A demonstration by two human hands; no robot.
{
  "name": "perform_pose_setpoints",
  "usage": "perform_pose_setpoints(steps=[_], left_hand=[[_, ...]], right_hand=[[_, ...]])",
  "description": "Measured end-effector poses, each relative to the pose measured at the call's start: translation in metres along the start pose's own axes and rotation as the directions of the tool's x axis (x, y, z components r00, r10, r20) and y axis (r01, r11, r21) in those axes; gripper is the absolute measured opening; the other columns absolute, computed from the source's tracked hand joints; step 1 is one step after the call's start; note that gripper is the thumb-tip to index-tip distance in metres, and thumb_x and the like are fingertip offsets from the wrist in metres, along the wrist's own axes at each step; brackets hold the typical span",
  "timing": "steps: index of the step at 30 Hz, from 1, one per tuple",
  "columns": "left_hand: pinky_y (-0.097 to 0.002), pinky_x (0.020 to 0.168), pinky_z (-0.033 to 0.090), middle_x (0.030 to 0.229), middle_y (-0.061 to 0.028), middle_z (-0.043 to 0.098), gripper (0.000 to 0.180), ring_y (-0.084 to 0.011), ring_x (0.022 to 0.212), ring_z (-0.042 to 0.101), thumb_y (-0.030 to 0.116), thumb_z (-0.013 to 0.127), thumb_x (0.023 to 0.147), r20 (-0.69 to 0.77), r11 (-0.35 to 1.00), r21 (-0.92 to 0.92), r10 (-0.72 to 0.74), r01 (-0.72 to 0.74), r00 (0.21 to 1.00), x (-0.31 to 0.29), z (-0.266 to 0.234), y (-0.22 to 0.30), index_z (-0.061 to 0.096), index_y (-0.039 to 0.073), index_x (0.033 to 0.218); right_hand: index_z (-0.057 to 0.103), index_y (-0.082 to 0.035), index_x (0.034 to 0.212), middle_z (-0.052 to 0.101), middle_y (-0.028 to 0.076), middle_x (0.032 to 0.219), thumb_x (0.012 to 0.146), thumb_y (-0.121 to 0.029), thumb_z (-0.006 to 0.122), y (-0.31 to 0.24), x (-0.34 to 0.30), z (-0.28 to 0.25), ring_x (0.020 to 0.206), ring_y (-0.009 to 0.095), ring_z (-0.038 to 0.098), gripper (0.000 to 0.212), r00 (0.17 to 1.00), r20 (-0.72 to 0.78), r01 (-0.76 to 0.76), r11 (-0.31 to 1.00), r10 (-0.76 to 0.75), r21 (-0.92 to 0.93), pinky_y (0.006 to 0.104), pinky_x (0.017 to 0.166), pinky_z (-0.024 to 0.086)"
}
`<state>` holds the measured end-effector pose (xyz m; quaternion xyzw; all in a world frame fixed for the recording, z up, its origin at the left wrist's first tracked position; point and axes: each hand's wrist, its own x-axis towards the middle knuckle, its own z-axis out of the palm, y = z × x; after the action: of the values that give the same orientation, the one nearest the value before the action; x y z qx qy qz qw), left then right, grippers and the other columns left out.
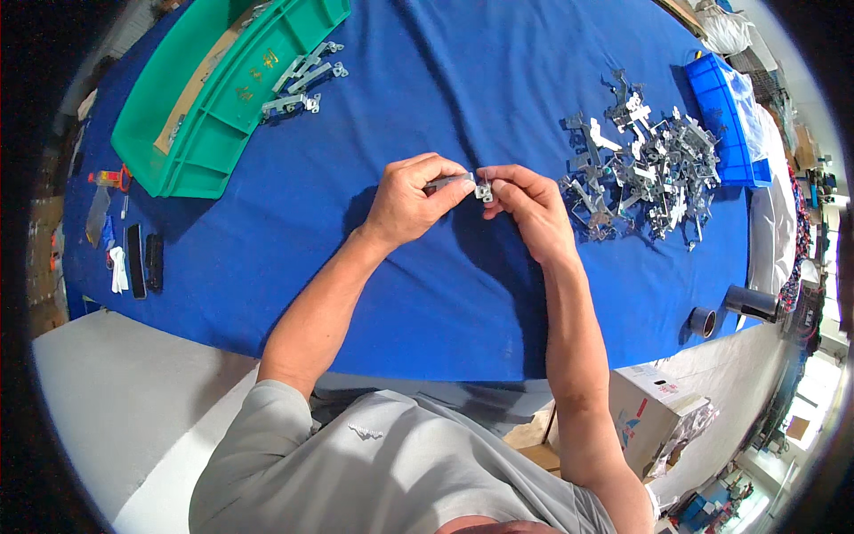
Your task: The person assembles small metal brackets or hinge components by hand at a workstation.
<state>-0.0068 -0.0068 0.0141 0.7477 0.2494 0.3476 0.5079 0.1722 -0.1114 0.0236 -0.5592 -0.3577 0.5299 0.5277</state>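
Centrally, metal piece point(483, 191) in hands point(405, 203) — green bin point(222, 133), parts point(258, 12) inside

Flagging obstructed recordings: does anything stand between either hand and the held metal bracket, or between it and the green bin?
Nothing visible separates the left hand or right hand from the metal bracket; both pinch it. Toward the green bin are the left hand itself and loose metal parts on the blue cloth along the bin's right side.
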Motion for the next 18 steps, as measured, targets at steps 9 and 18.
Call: perform_pose_setpoints(steps=[9, 18], left_hand=[[-0.0261, 0.052, 0.039, 0.070, -0.0023, 0.060, 0.011, -0.0078, 0.059, 0.051, 0.010, 0.076, 0.085, 0.042, 0.999, 0.032, 0.041, -0.042, 0.998, -0.001, 0.002, -0.001, 0.074, 0.001, 0.091], [-0.0266, 0.052, 0.038, 0.070, -0.0032, 0.060, 0.011, -0.0083, 0.058, 0.051, 0.008, 0.076, 0.084, -0.120, 0.993, 0.069, 0.100, -0.092, 0.988, -0.001, 0.000, -0.001, 0.073, 0.000, 0.091]], right_hand=[[0.068, 0.002, 0.109, 0.066, 0.004, 0.086, 0.099, -0.012, 0.061, 0.007, 0.002, 0.003, 0.072, 0.010, 0.060, 0.019, 0.996, -0.022, 0.083, 0.996, -0.083, -0.027, 0.0258, 0.066, 0.050], [0.067, -0.001, 0.107, 0.067, 0.003, 0.085, 0.101, -0.014, 0.058, -0.004, -0.001, 0.005, 0.067, 0.005, 0.055, 0.017, 0.996, -0.067, -0.070, 0.986, 0.060, -0.152, 0.0211, 0.054, 0.044]])
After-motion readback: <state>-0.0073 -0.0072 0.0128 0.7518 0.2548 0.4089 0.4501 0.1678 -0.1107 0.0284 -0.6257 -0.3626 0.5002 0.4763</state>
